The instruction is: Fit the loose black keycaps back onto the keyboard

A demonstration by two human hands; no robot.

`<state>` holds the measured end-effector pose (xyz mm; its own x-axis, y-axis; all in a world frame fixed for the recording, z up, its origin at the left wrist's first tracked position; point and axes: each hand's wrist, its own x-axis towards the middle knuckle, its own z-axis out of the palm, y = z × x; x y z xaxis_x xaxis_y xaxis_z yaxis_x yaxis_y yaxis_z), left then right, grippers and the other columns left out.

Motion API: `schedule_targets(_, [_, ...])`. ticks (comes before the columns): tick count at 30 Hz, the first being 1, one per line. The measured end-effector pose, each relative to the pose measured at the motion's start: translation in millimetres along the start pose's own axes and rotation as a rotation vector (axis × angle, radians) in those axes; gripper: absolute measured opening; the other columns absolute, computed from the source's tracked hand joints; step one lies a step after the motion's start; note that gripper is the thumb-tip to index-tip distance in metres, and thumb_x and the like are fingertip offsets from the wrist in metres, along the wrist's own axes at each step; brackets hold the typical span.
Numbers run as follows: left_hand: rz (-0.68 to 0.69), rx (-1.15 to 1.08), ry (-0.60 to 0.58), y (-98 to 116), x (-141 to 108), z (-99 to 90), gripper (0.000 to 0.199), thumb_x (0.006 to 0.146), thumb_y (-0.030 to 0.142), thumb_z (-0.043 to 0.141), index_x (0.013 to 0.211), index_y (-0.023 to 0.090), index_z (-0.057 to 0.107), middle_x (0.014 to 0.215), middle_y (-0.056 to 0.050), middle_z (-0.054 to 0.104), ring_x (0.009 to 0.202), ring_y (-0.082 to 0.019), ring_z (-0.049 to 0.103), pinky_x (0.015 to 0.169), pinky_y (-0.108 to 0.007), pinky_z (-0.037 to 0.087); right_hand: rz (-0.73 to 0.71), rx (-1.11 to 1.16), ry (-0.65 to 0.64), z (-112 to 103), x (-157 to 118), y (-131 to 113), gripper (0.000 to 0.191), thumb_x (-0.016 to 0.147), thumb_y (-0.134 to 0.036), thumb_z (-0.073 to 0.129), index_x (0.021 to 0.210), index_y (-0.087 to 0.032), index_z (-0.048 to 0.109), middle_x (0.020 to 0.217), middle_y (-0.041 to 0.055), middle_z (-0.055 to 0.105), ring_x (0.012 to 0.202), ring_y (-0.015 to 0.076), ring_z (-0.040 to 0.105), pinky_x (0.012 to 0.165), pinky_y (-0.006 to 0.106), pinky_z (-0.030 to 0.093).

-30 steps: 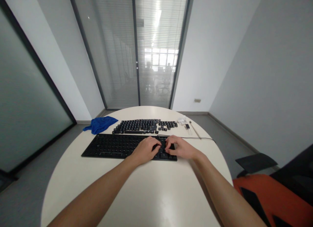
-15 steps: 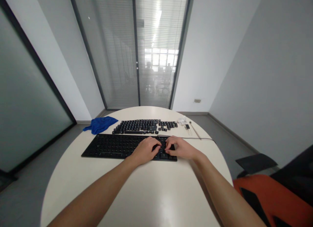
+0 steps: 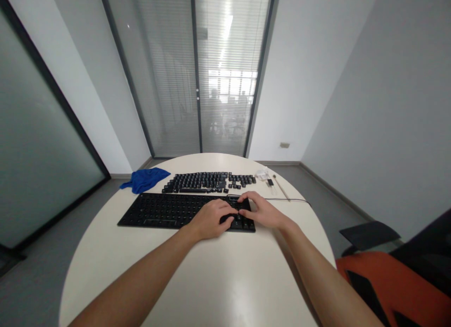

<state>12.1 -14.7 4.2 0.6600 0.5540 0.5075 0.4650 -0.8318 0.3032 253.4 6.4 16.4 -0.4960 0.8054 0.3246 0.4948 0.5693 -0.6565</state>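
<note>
A black keyboard base (image 3: 158, 209), mostly stripped of its keycaps, lies on the round white table. My left hand (image 3: 214, 219) rests over its right part, index finger stretched toward the number pad and thumb apart below it. Across from it, my right hand (image 3: 262, 212) hovers at the keyboard's right end, thumb and index finger spread with a gap between them. The fingertips of both hands come close together over the number pad. Nothing is visible in either hand, though a small keycap under the fingers could be hidden. Loose black keycaps (image 3: 200, 181) lie in rows behind the keyboard.
A blue cloth (image 3: 146, 179) lies at the table's back left. Toward the back right are a crumpled white tissue (image 3: 261, 174), a small black-headed tool (image 3: 270, 182) and a thin stick (image 3: 281, 188). A cable (image 3: 294, 199) crosses the right side. An orange chair (image 3: 391, 280) stands at right.
My right hand's thumb and index finger have spread apart, the index rising away. My left index finger has stretched further right over the number pad.
</note>
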Motion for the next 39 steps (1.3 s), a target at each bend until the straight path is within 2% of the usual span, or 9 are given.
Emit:
schedule_targets(4, [0.031, 0.02, -0.019, 3.3, 0.1, -1.8, 0.022, 0.091, 0.021, 0.057, 0.107, 0.022, 0.072, 0.101, -0.007, 0.071, 0.095, -0.022, 0.063, 0.095, -0.039, 0.049, -0.011, 0.009, -0.027, 5.0, -2.5, 16.6, 0.053, 0.08, -0.037, 0.073, 0.129, -0.023, 0.055, 0.134, 0.011, 0.055, 0.128, 0.0297, 0.05, 0.112, 0.05, 0.036])
schedule_targets(7, [0.051, 0.041, -0.04, 4.2, 0.2, -3.0, 0.021, 0.091, 0.022, 0.057, 0.105, 0.021, 0.072, 0.1, -0.006, 0.071, 0.093, -0.021, 0.063, 0.096, -0.039, 0.048, 0.016, 0.048, -0.075, 8.2, -2.9, 23.9, 0.061, 0.082, -0.038, 0.072, 0.137, -0.023, 0.049, 0.143, 0.0124, 0.049, 0.135, 0.0302, 0.045, 0.116, 0.052, 0.032])
schedule_targets(10, [0.068, 0.06, -0.054, 3.4, 0.1, -2.7, 0.021, 0.091, 0.022, 0.057, 0.105, 0.021, 0.072, 0.101, -0.006, 0.071, 0.094, -0.022, 0.063, 0.096, -0.04, 0.048, 0.043, 0.07, -0.111, 9.0, -2.1, 23.2, 0.064, 0.083, -0.038, 0.071, 0.14, -0.022, 0.047, 0.144, 0.0133, 0.05, 0.134, 0.03, 0.046, 0.117, 0.051, 0.032])
schedule_targets(19, [0.06, 0.031, -0.085, 4.4, 2.6, -1.5, 0.014, 0.09, 0.026, 0.062, 0.1, 0.022, 0.071, 0.108, -0.007, 0.068, 0.103, -0.023, 0.061, 0.096, -0.038, 0.049, 0.087, 0.103, -0.102, 7.5, 1.3, 20.3, 0.067, 0.078, -0.038, 0.075, 0.138, -0.021, 0.051, 0.138, 0.0127, 0.055, 0.128, 0.0316, 0.052, 0.112, 0.053, 0.038])
schedule_targets(26, [0.059, 0.032, -0.112, 5.6, 1.3, -4.1, 0.013, 0.088, 0.028, 0.067, 0.099, 0.021, 0.069, 0.114, -0.008, 0.064, 0.108, -0.024, 0.058, 0.099, -0.038, 0.048, 0.068, 0.017, -0.106, 8.2, 0.2, 24.9, 0.071, 0.076, -0.038, 0.076, 0.139, -0.02, 0.05, 0.142, 0.0146, 0.052, 0.132, 0.0333, 0.047, 0.114, 0.054, 0.034])
schedule_targets(29, [0.058, 0.017, -0.106, 5.9, 0.9, -3.7, 0.014, 0.089, 0.026, 0.065, 0.101, 0.02, 0.069, 0.112, -0.008, 0.066, 0.108, -0.024, 0.058, 0.098, -0.038, 0.048, 0.067, -0.022, -0.059, 10.6, 1.5, 25.0, 0.063, 0.08, -0.044, 0.073, 0.135, -0.02, 0.054, 0.139, 0.014, 0.055, 0.129, 0.0314, 0.05, 0.114, 0.052, 0.035])
schedule_targets(33, [0.033, -0.007, -0.103, 8.5, 1.6, -5.5, 0.018, 0.089, 0.024, 0.065, 0.106, 0.02, 0.066, 0.11, -0.007, 0.067, 0.108, -0.024, 0.058, 0.099, -0.038, 0.048, 0.08, -0.111, 0.149, 13.4, 9.3, 32.2, 0.042, 0.094, -0.047, 0.054, 0.125, -0.02, 0.061, 0.127, 0.0128, 0.063, 0.12, 0.0287, 0.057, 0.109, 0.05, 0.041])
schedule_targets(36, [0.027, -0.02, -0.107, 9.6, 2.0, -6.7, 0.022, 0.088, 0.023, 0.065, 0.11, 0.02, 0.065, 0.111, -0.007, 0.067, 0.108, -0.024, 0.058, 0.1, -0.038, 0.047, 0.078, -0.232, 0.268, 14.5, 16.1, 46.8, 0.04, 0.1, -0.042, 0.043, 0.128, -0.019, 0.059, 0.132, 0.0145, 0.061, 0.126, 0.0299, 0.053, 0.111, 0.052, 0.038])
schedule_targets(39, [0.028, -0.026, -0.102, 8.7, 2.1, -6.2, 0.022, 0.089, 0.024, 0.064, 0.111, 0.02, 0.064, 0.111, -0.007, 0.067, 0.109, -0.024, 0.058, 0.1, -0.038, 0.047, 0.068, -0.315, 0.259, 16.9, 21.1, 64.6, 0.044, 0.101, -0.035, 0.038, 0.137, -0.015, 0.052, 0.143, 0.0171, 0.054, 0.132, 0.0299, 0.049, 0.114, 0.051, 0.036])
